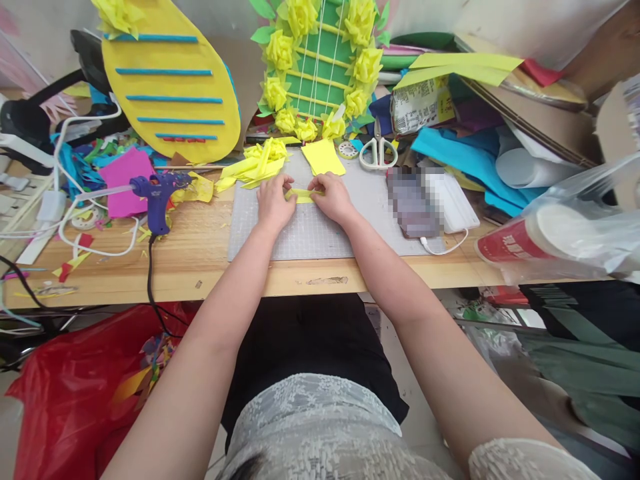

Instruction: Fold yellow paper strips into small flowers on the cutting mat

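Observation:
Between my two hands, over the grey cutting mat (320,233), is a narrow yellow paper strip (303,195). My left hand (276,200) pinches its left end, and my right hand (332,196) has its fingers closed on the right end. Just beyond the right hand lies a stack of yellow paper squares (323,157). Folded yellow paper pieces (257,165) are heaped past the left hand. White-handled scissors (379,152) and a small tape roll (349,149) rest at the mat's far edge.
A blue glue gun (159,197) with its cord stands at left. Behind are a yellow oval board with blue strips (173,83) and a green panel with yellow paper flowers (320,67). At right are a phone (415,203), a white power bank (453,200) and a bagged cup (515,237).

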`<move>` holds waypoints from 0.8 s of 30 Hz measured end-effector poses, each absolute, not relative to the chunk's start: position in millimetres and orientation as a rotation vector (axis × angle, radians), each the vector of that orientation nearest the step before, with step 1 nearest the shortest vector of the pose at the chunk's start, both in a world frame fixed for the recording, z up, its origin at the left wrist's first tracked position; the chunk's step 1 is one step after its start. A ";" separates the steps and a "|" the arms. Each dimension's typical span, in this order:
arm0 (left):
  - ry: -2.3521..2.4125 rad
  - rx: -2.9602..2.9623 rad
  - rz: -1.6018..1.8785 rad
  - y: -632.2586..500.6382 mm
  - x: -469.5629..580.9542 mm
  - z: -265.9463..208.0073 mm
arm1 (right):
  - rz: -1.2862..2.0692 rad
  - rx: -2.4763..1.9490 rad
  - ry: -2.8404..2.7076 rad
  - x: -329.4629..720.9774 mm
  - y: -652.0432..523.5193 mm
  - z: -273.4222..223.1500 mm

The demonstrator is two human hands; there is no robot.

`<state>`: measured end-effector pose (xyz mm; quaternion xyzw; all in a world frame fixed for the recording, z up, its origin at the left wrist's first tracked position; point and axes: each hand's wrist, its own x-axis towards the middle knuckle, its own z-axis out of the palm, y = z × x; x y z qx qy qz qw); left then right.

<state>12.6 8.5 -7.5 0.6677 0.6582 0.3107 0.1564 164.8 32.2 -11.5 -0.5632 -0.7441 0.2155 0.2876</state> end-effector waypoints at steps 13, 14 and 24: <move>1.771 2.055 0.821 6.6 6.7 -3.6 | 0.564 -1.325 -2.175 179.3 29.9 -10.6; 1.775 2.051 0.816 6.4 6.9 -3.8 | 0.564 -1.321 -2.181 179.5 29.4 -10.2; 1.676 2.166 0.774 6.4 7.4 -6.5 | 0.598 -1.319 -2.165 176.9 28.8 -12.9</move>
